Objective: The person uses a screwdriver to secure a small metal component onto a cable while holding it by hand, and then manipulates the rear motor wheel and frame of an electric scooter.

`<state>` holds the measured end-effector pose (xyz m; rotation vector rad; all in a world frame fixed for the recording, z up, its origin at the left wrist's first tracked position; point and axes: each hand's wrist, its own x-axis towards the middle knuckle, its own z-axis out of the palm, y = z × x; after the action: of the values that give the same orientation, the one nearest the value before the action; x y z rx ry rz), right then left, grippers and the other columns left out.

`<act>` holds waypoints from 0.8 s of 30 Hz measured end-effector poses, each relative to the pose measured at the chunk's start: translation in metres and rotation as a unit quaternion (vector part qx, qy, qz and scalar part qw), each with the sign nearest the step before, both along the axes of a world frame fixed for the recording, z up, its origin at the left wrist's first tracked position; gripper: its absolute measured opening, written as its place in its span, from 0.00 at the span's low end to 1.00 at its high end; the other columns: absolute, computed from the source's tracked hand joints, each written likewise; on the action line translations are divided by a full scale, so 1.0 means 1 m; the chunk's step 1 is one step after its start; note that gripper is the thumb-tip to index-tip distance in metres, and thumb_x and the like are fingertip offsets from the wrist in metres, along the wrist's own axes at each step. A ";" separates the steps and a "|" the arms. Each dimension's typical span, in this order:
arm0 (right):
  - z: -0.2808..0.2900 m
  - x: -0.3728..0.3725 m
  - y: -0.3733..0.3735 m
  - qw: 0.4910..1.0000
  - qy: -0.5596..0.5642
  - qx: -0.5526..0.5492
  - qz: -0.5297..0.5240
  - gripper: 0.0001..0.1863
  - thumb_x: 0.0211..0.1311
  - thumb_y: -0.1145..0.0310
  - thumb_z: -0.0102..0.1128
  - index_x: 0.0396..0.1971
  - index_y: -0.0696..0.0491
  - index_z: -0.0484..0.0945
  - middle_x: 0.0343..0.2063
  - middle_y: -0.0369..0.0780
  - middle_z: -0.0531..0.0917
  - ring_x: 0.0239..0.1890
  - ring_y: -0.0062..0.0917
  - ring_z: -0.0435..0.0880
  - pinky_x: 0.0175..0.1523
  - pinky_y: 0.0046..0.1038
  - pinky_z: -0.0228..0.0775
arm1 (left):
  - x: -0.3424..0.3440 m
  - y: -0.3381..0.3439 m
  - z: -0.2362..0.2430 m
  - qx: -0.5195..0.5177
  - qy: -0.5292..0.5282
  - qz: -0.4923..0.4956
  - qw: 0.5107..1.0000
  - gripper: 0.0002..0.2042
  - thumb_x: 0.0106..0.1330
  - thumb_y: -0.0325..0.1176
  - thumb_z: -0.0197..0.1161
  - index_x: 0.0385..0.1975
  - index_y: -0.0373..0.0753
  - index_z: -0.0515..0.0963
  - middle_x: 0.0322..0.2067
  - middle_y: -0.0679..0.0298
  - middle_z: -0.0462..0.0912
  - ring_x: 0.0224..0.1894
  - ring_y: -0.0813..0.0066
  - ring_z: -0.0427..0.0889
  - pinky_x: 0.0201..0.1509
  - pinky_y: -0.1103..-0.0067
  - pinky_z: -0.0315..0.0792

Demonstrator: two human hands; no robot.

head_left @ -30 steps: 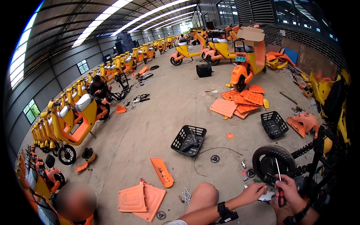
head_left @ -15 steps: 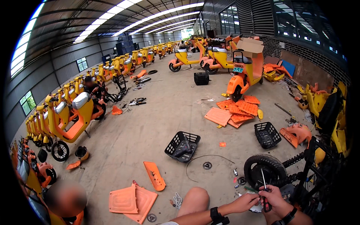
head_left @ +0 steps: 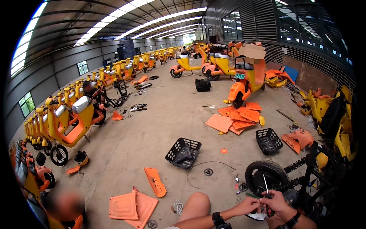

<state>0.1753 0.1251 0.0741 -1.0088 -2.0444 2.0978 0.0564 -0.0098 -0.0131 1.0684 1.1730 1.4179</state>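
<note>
My right hand (head_left: 278,201) is closed round a screwdriver (head_left: 265,183) with a dark and red handle, its metal shaft pointing up and away from me. Beside it, my left hand (head_left: 247,205) has its fingers pinched together, almost touching the right. What those fingers hold, if anything, I cannot make out. A thin green piece (head_left: 252,195) shows just beyond the left fingers. Past both hands lies a scooter wheel (head_left: 265,172) with a black tyre, joined to a dark frame (head_left: 310,177) on the right.
Ahead stands a black crate (head_left: 183,152) with a dark tool inside; another black crate (head_left: 269,141) is farther right. Orange panels (head_left: 133,206) lie at left. A cable (head_left: 190,173) curves round a sprocket (head_left: 208,172). Yellow scooters (head_left: 70,122) line the left side, where another person (head_left: 91,89) sits.
The view has shifted slightly, so the scene sits a little farther left and lower. My hands stay together, and the screwdriver remains in my right hand.
</note>
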 end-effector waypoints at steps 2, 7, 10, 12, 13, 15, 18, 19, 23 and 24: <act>-0.002 -0.001 0.000 1.000 0.010 0.001 0.005 0.19 0.53 0.79 0.71 0.45 0.61 0.75 0.20 0.39 0.82 0.17 0.18 0.78 0.20 0.20 0.71 | -0.001 0.005 -0.013 -0.021 0.005 0.005 1.000 0.11 0.67 0.28 0.52 0.34 0.30 0.81 0.31 0.64 0.85 0.37 0.81 0.79 0.46 0.81 0.72; 0.007 -0.008 -0.004 1.000 0.021 0.006 0.016 0.19 0.54 0.79 0.70 0.45 0.62 0.75 0.21 0.38 0.81 0.19 0.17 0.78 0.21 0.21 0.71 | -0.001 -0.004 0.000 0.042 -0.012 0.029 0.999 0.10 0.67 0.28 0.53 0.32 0.31 0.81 0.28 0.65 0.85 0.31 0.84 0.76 0.37 0.83 0.70; 0.002 -0.006 -0.004 1.000 0.023 0.007 0.008 0.19 0.55 0.79 0.70 0.45 0.62 0.74 0.21 0.38 0.81 0.19 0.17 0.78 0.21 0.21 0.70 | -0.008 -0.002 -0.005 -0.022 0.001 -0.007 1.000 0.10 0.68 0.28 0.53 0.37 0.30 0.81 0.33 0.65 0.85 0.37 0.83 0.78 0.46 0.84 0.71; -0.002 -0.005 -0.002 0.999 0.032 -0.001 0.008 0.19 0.55 0.78 0.70 0.46 0.62 0.74 0.20 0.39 0.81 0.19 0.17 0.78 0.21 0.21 0.70 | -0.007 0.000 -0.005 -0.019 -0.018 -0.004 1.000 0.10 0.68 0.28 0.53 0.37 0.30 0.81 0.33 0.64 0.85 0.37 0.83 0.78 0.46 0.83 0.71; -0.001 -0.005 -0.002 1.000 0.024 0.003 0.012 0.18 0.56 0.78 0.70 0.46 0.62 0.75 0.20 0.38 0.81 0.19 0.17 0.78 0.22 0.21 0.70 | -0.008 -0.001 -0.004 -0.019 -0.027 -0.001 0.999 0.10 0.68 0.28 0.53 0.37 0.30 0.81 0.33 0.64 0.85 0.37 0.83 0.78 0.46 0.83 0.71; 0.005 -0.005 -0.005 1.000 0.008 0.012 0.021 0.16 0.56 0.78 0.68 0.45 0.61 0.76 0.21 0.37 0.81 0.18 0.17 0.77 0.23 0.19 0.70 | -0.008 -0.002 -0.005 -0.013 -0.028 0.001 1.000 0.10 0.68 0.28 0.53 0.37 0.30 0.80 0.33 0.64 0.86 0.37 0.83 0.78 0.46 0.83 0.71; 0.005 -0.006 -0.006 1.000 0.005 0.009 0.023 0.16 0.57 0.77 0.68 0.45 0.61 0.76 0.21 0.37 0.81 0.18 0.17 0.77 0.23 0.19 0.70 | -0.006 -0.004 -0.003 -0.010 -0.015 0.024 1.000 0.10 0.69 0.28 0.53 0.37 0.30 0.81 0.33 0.65 0.86 0.36 0.83 0.78 0.45 0.83 0.71; 0.005 -0.006 -0.005 1.000 0.009 0.012 0.024 0.17 0.57 0.77 0.68 0.45 0.61 0.76 0.21 0.37 0.81 0.18 0.17 0.77 0.23 0.19 0.70 | -0.005 -0.005 -0.001 -0.010 -0.009 0.033 0.999 0.10 0.69 0.28 0.53 0.37 0.30 0.81 0.32 0.65 0.86 0.36 0.83 0.78 0.45 0.83 0.72; 0.004 -0.006 -0.005 1.000 0.020 0.021 0.003 0.16 0.58 0.74 0.68 0.45 0.61 0.77 0.21 0.37 0.81 0.17 0.17 0.77 0.22 0.20 0.70 | -0.010 -0.005 0.026 -0.137 0.005 0.018 0.990 0.11 0.69 0.30 0.53 0.39 0.32 0.81 0.31 0.66 0.86 0.35 0.83 0.79 0.44 0.82 0.72; 0.006 -0.007 -0.007 1.000 0.022 0.016 -0.004 0.16 0.58 0.74 0.68 0.45 0.62 0.77 0.21 0.37 0.81 0.17 0.17 0.77 0.21 0.20 0.70 | -0.010 -0.005 0.022 -0.126 -0.026 0.024 0.991 0.11 0.69 0.30 0.53 0.39 0.31 0.81 0.32 0.65 0.86 0.36 0.82 0.79 0.46 0.82 0.72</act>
<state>0.1683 0.1182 0.0803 -0.9554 -2.0425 2.0568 0.0463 -0.0149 0.0086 0.8278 1.3079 1.2852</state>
